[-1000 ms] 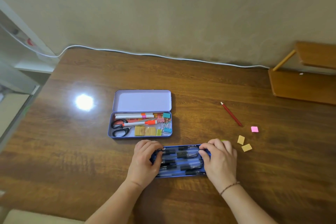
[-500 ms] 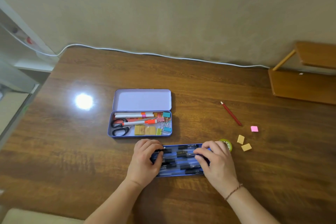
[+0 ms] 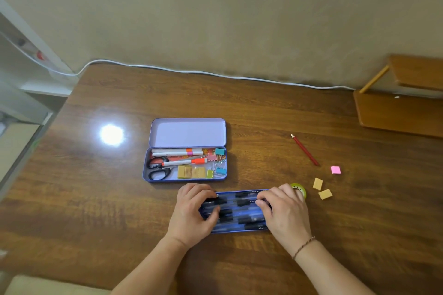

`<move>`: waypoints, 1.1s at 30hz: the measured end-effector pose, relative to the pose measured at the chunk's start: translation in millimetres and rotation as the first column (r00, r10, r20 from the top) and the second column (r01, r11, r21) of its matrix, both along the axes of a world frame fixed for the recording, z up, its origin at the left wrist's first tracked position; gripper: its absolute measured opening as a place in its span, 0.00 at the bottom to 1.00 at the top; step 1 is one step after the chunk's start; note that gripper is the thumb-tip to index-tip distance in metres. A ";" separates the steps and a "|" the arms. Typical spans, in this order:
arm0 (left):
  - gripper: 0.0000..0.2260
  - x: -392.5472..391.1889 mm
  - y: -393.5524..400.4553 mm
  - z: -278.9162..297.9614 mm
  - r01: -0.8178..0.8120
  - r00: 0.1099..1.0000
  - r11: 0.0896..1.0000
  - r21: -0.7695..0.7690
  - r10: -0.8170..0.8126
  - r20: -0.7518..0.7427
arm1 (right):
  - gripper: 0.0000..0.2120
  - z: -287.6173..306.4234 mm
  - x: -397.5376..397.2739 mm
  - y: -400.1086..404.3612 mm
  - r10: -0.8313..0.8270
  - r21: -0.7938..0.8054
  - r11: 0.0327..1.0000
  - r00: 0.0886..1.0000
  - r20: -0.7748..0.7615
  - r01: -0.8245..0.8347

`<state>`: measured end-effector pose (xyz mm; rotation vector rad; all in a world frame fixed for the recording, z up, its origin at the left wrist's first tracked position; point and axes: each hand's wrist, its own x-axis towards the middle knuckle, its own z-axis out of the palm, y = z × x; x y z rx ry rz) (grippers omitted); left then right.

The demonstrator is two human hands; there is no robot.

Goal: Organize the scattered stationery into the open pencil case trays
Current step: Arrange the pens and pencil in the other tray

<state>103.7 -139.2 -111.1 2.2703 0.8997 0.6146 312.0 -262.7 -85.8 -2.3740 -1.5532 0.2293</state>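
Our left hand (image 3: 195,209) rests on the left end of the blue tray (image 3: 236,211), fingers curled over the dark pens (image 3: 242,202) packed inside, thumb along the near side. Our right hand (image 3: 285,208) covers the tray's right end, fingertips bent down onto the pens; whether either hand pinches a single pen or merely presses the row flat, we cannot tell. The tray lies with its long axis running left to right, straight in front of us on the table (image 3: 96,199).

Just beyond the right hand's knuckles, touching or nearly so, sits a green tape roll (image 3: 300,189). Further right lie two tan erasers (image 3: 321,189), then a pink eraser (image 3: 335,170), and beyond them a red pencil (image 3: 305,150), its long axis slanting from far-left to near-right, tip pointing away from us.

All the loose pieces lie to the right, so we judge the right hand the nearer one for the next pick, the tape roll closest of all.

Behind the blue tray stands the purple case (image 3: 185,164), lid open, already holding scissors (image 3: 158,167), markers (image 3: 177,152), tan blocks and coloured clips (image 3: 220,161). A white cable (image 3: 215,74) runs along the wall.
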 end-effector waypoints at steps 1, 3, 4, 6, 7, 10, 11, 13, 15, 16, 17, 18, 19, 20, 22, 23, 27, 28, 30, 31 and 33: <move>0.08 0.0 0.3 -0.4 -0.001 1.000 1.000 0.004 0.001 -0.002 | 0.03 0.2 -1.4 0.0 -0.023 0.014 1.000 1.000 -0.004 0.023; 0.07 0.4 0.7 -1.5 -0.010 1.000 1.000 0.009 0.010 -0.001 | 0.02 1.6 -4.4 -0.1 -0.061 0.044 0.997 0.998 -0.030 0.062; 0.06 0.5 0.7 -2.0 -0.015 1.000 1.000 0.008 0.015 -0.001 | 0.04 3.0 -5.5 -0.5 -0.074 0.054 0.996 0.996 -0.047 0.077; 0.06 0.8 0.3 -2.4 -0.024 1.000 1.000 0.001 0.024 -0.003 | 0.06 4.5 -5.1 -3.6 -0.076 0.055 0.995 0.995 -0.060 0.079; 0.06 0.8 0.2 -2.3 -0.026 1.000 1.000 -0.003 0.026 0.001 | 0.05 4.4 -4.0 -6.3 -0.064 0.048 0.997 0.996 -0.055 0.067; 0.05 0.7 0.5 -1.3 -0.031 0.999 0.999 -0.009 0.031 0.026 | 0.03 2.5 -0.2 -15.3 0.000 0.027 1.000 1.000 -0.026 0.001; 0.05 0.6 0.4 -0.8 -0.035 0.999 0.999 -0.014 0.035 0.026 | 0.03 1.3 0.5 -17.1 0.011 0.028 1.000 1.000 -0.018 -0.010; 0.06 0.2 -0.3 0.4 -0.042 0.999 0.999 -0.028 0.042 0.015 | 0.03 0.5 0.3 -17.2 0.001 0.015 1.000 1.000 -0.020 -0.001; 0.06 -0.1 -1.0 2.1 -0.045 0.999 0.998 -0.041 0.045 0.011 | 0.03 2.5 -1.0 -14.0 -0.027 -0.012 1.000 0.999 -0.029 0.027; 0.06 0.3 -1.0 3.0 -0.049 0.999 0.997 -0.053 0.050 0.016 | 0.03 3.1 -1.2 -12.7 -0.036 -0.024 0.999 0.999 -0.033 0.036; 0.07 0.8 -0.9 4.3 -0.058 0.998 0.996 -0.074 0.060 0.025 | 0.04 3.4 -1.4 -11.5 -0.044 -0.033 0.999 0.998 -0.036 0.043; 0.09 1.3 -0.4 5.8 -0.069 0.997 0.993 -0.101 0.073 0.036 | 0.04 4.1 -1.8 -10.5 -0.055 -0.043 0.998 0.998 -0.040 0.053; 0.09 1.9 0.4 8.2 -0.079 0.995 0.989 -0.128 0.086 0.048 | 0.04 4.9 -2.3 -9.5 -0.069 -0.056 0.996 0.997 -0.046 0.066; 0.09 1.8 1.3 11.0 -0.084 0.994 0.985 -0.151 0.094 0.059 | 0.04 5.8 -3.1 -8.4 -0.082 -0.069 0.995 0.995 -0.053 0.079; 0.08 -1.7 3.1 17.0 -0.063 0.994 0.982 -0.176 0.078 0.078 | 0.05 7.4 -4.9 -5.9 -0.099 -0.087 0.992 0.993 -0.067 0.093; 0.09 -5.5 3.8 19.2 -0.038 0.995 0.983 -0.181 0.053 0.080 | 0.05 7.7 -6.0 -5.1 -0.102 -0.091 0.991 0.992 -0.070 0.096; 0.14 -23.1 6.2 21.6 0.089 0.995 0.968 -0.235 -0.099 -0.031 | 0.04 5.7 -7.7 -5.7 -0.104 -0.083 0.992 0.992 -0.078 0.097; 0.15 -24.7 7.0 21.0 0.100 0.991 0.965 -0.244 -0.120 -0.067 | 0.04 4.8 -8.1 -5.9 -0.106 -0.079 0.992 0.991 -0.078 0.100; 0.16 -22.9 9.0 21.2 0.089 0.987 0.965 -0.247 -0.118 -0.107 | 0.04 3.3 -9.3 -5.4 -0.115 -0.072 0.991 0.990 -0.075 0.110; 0.16 -20.9 10.1 21.8 0.073 0.989 0.966 -0.249 -0.102 -0.106 | 0.04 2.6 -9.8 -4.9 -0.120 -0.068 0.991 0.990 -0.077 0.115; 0.15 -17.2 11.8 22.9 0.045 0.993 0.968 -0.248 -0.070 -0.095 | 0.03 1.8 -10.7 -3.8 -0.126 -0.062 0.991 0.988 -0.083 0.121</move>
